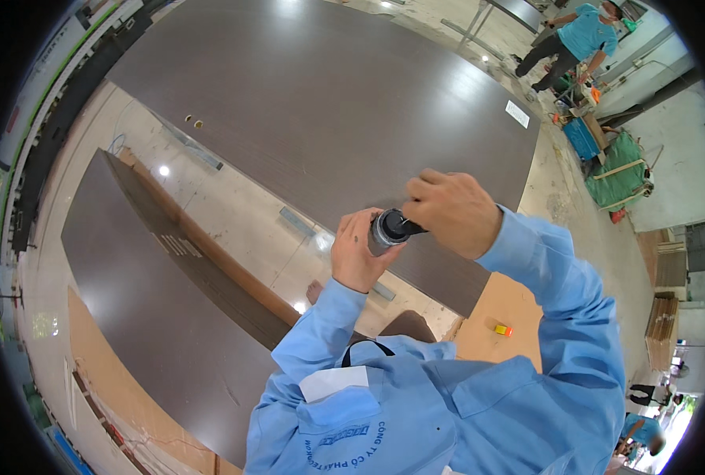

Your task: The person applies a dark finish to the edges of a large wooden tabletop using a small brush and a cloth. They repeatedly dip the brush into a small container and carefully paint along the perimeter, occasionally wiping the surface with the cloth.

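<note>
A clear bottle [381,242] with a black cap [395,223] is held above the near edge of a broad dark brown panel [313,103]; clock directions here run from the bottle, twelve being the top of the view. The left hand [357,255], at eight o'clock, is wrapped round the bottle's body. The right hand [452,212], at three, has its fingers curled at the cap; whether they are pinched on it cannot be told.

The panel lies flat, mostly toward eleven, with two small holes [194,122] at ten and a white label [517,114] between one and two. Pale tiled floor [234,214] shows at nine, and a stack of dark panels [154,293] at eight. Between four and five, a small yellow-and-orange object [503,331] rests on a tan board [479,348]. Farther out, a person in a blue shirt [588,33] stands between one and two, and a green bundle [618,170] lies near three.
</note>
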A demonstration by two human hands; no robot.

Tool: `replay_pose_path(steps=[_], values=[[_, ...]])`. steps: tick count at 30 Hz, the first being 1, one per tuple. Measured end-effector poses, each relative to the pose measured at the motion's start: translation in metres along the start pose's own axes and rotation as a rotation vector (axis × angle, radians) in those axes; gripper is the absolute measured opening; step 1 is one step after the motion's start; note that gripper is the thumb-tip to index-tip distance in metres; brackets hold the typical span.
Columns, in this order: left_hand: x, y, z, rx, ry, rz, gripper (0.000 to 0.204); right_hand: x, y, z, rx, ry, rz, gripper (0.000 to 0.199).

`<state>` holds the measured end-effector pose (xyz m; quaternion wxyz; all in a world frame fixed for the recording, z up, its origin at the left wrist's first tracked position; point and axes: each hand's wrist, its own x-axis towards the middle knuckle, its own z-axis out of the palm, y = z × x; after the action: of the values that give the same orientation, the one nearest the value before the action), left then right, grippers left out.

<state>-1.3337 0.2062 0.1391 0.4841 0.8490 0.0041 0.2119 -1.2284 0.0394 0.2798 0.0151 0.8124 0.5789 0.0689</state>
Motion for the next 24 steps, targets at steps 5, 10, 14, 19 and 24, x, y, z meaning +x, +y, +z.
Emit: replay_pose_path(steps=[5, 10, 14, 19, 24], values=[[0.042, -0.037, -0.025, -0.019, -0.047, 0.035, 0.064, 0.040, 0.010, -0.017, 0.074, -0.073, 0.158, 0.006], [0.058, -0.038, -0.028, -0.114, -0.066, 0.014, 0.064, 0.058, 0.011, -0.044, 0.074, -0.117, 0.221, 0.006], [0.064, -0.037, -0.037, -0.136, -0.051, 0.008, 0.062, 0.062, 0.010, -0.052, 0.074, -0.165, 0.237, 0.008], [0.058, -0.044, -0.050, -0.147, -0.067, -0.019, 0.063, 0.066, 0.001, -0.050, 0.132, -0.082, 0.236, 0.010], [0.071, -0.060, -0.072, -0.186, -0.137, -0.041, 0.065, 0.080, -0.009, -0.050, 0.035, -0.170, 0.425, 0.015]])
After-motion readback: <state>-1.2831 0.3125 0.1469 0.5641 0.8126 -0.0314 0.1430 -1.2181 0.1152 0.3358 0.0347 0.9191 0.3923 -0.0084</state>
